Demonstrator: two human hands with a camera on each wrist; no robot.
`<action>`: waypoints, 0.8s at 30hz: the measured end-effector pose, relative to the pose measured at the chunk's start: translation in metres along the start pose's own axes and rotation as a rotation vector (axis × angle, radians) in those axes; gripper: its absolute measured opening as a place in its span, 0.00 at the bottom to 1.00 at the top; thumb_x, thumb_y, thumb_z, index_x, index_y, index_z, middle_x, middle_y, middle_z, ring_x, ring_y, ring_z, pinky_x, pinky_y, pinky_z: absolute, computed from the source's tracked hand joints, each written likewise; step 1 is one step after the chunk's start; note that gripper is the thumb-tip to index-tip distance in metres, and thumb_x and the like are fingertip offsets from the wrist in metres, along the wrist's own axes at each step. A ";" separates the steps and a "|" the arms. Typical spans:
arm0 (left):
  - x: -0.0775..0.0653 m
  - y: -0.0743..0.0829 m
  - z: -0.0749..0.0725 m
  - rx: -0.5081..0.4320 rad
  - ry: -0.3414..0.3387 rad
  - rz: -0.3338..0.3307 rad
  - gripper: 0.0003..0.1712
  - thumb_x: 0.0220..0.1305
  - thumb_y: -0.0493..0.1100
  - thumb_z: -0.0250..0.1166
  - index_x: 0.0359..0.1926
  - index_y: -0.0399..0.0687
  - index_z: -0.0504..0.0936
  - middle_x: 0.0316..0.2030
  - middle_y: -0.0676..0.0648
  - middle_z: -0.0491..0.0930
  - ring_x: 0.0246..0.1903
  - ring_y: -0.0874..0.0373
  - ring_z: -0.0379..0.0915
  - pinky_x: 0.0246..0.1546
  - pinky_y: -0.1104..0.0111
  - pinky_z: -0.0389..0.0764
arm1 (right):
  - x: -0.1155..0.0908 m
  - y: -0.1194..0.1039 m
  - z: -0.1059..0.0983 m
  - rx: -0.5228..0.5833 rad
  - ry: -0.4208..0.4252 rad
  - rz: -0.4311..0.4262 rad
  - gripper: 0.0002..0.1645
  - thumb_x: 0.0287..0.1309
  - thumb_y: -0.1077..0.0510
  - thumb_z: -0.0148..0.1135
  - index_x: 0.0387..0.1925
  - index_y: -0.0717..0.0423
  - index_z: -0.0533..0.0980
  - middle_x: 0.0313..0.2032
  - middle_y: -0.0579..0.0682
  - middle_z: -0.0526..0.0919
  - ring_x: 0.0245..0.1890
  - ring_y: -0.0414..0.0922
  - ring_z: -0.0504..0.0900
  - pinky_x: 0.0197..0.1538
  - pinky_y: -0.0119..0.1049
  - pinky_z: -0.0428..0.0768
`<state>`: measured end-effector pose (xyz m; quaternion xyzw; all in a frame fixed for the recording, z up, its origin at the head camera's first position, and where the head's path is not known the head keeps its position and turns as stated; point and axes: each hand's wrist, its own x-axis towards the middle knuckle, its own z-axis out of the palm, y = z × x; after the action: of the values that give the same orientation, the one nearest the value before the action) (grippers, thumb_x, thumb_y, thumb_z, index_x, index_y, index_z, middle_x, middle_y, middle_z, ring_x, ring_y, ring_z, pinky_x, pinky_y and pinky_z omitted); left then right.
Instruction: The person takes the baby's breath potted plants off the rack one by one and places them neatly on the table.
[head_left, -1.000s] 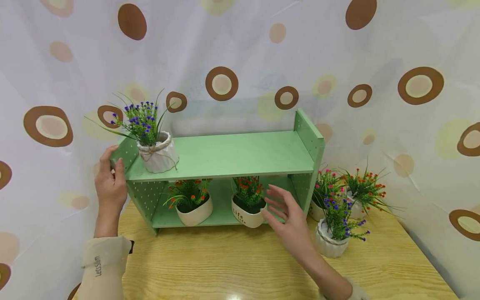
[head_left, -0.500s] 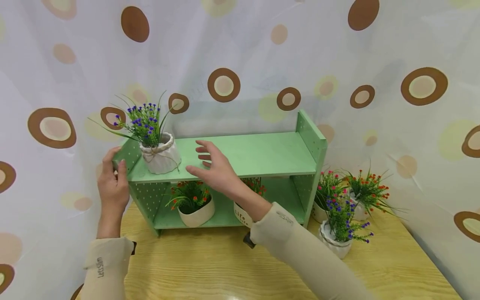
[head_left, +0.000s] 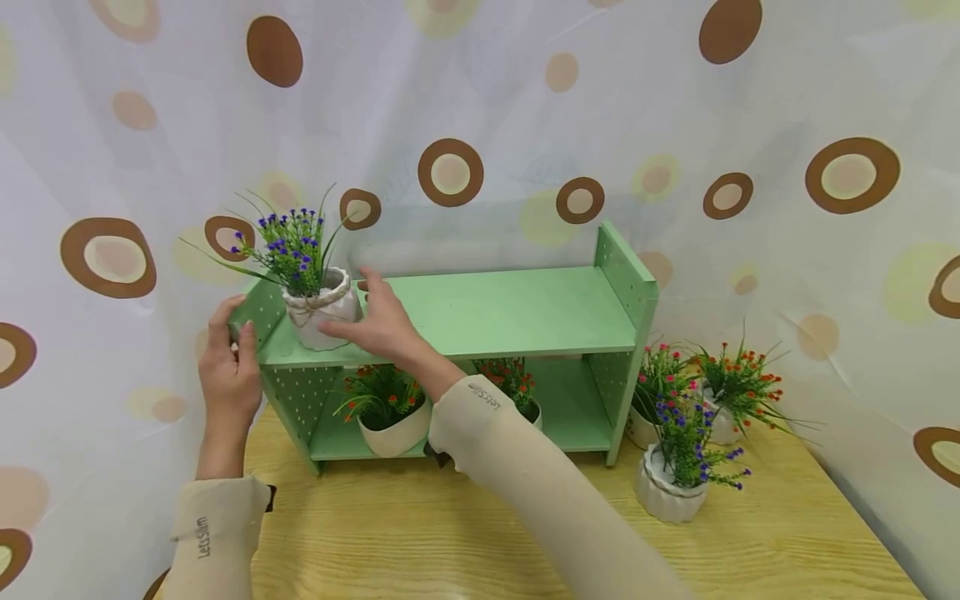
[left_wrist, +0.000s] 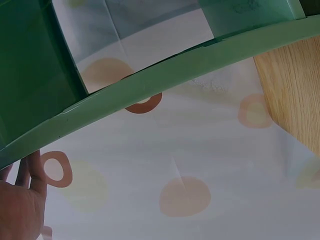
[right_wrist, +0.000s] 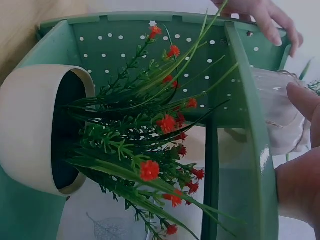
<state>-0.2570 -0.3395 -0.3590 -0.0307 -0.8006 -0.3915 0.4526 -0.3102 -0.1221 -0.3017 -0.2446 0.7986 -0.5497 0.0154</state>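
A green two-tier shelf [head_left: 495, 308] stands on the table against the curtain. My left hand [head_left: 228, 367] grips its left side panel, thumb in front; the left wrist view shows fingers [left_wrist: 36, 170] at the panel's edge. On the upper tier's left end sits a white fluted flowerpot [head_left: 313, 321] with a twine bow and purple flowers. My right hand [head_left: 386, 325] is around its right side, the thumb across the front and fingers reaching behind. The right wrist view shows the thumb [right_wrist: 302, 100] against the pot; the other fingertips are hidden.
On the lower tier stand two cream pots with red flowers, the left one [head_left: 393, 433] and one [head_left: 517, 387] partly behind my right arm. Right of the shelf are a white purple-flowered pot [head_left: 671, 492], pink flowers [head_left: 663, 375] and orange flowers [head_left: 738, 375].
My right hand has moved left and up, from beside the lower right cream pot to the purple-flowered pot on the upper tier. The left hand has stayed on the side panel.
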 end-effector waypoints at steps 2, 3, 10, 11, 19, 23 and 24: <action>0.000 -0.001 0.000 -0.002 0.001 0.002 0.23 0.82 0.43 0.50 0.73 0.56 0.69 0.64 0.37 0.77 0.43 0.74 0.69 0.39 0.85 0.70 | 0.002 0.001 0.003 -0.033 0.003 -0.009 0.57 0.61 0.45 0.75 0.82 0.48 0.52 0.76 0.53 0.65 0.74 0.52 0.68 0.68 0.49 0.75; 0.000 -0.001 0.000 -0.002 0.002 0.003 0.23 0.82 0.43 0.50 0.73 0.56 0.70 0.64 0.37 0.77 0.43 0.74 0.69 0.38 0.86 0.70 | 0.003 0.001 0.004 -0.051 0.006 -0.017 0.56 0.61 0.44 0.74 0.81 0.48 0.53 0.76 0.53 0.65 0.73 0.51 0.69 0.67 0.48 0.76; 0.000 -0.004 0.001 0.000 -0.004 -0.001 0.23 0.82 0.45 0.50 0.73 0.56 0.69 0.65 0.37 0.77 0.44 0.73 0.69 0.39 0.86 0.70 | 0.002 0.004 0.002 -0.088 0.031 -0.081 0.48 0.61 0.44 0.74 0.75 0.51 0.63 0.65 0.54 0.76 0.58 0.49 0.81 0.47 0.34 0.82; 0.000 -0.004 0.001 0.000 -0.004 -0.001 0.23 0.82 0.45 0.50 0.74 0.56 0.69 0.65 0.37 0.77 0.44 0.73 0.68 0.39 0.86 0.70 | 0.002 0.004 0.002 -0.087 0.031 -0.089 0.47 0.61 0.44 0.74 0.75 0.52 0.64 0.64 0.54 0.76 0.57 0.48 0.81 0.45 0.32 0.81; 0.000 -0.004 0.001 0.009 0.003 0.012 0.23 0.82 0.44 0.50 0.73 0.55 0.69 0.63 0.35 0.77 0.44 0.74 0.68 0.39 0.85 0.69 | 0.002 0.005 0.000 -0.090 0.033 -0.114 0.45 0.62 0.44 0.74 0.73 0.54 0.65 0.65 0.54 0.76 0.57 0.49 0.81 0.43 0.30 0.80; 0.000 -0.002 0.001 0.002 0.003 0.005 0.23 0.82 0.43 0.50 0.73 0.56 0.69 0.63 0.35 0.77 0.43 0.73 0.68 0.39 0.84 0.70 | 0.001 0.006 0.001 -0.142 0.054 -0.113 0.45 0.63 0.43 0.72 0.73 0.54 0.64 0.64 0.54 0.76 0.57 0.48 0.81 0.47 0.34 0.81; 0.000 -0.001 0.001 -0.001 0.002 0.002 0.23 0.82 0.44 0.50 0.73 0.57 0.69 0.63 0.36 0.78 0.44 0.73 0.68 0.39 0.84 0.70 | 0.001 0.006 0.001 -0.161 0.061 -0.115 0.46 0.63 0.42 0.72 0.74 0.54 0.63 0.64 0.54 0.76 0.56 0.48 0.81 0.49 0.35 0.81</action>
<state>-0.2584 -0.3395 -0.3602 -0.0316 -0.7999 -0.3915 0.4538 -0.3129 -0.1219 -0.3070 -0.2737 0.8248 -0.4910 -0.0603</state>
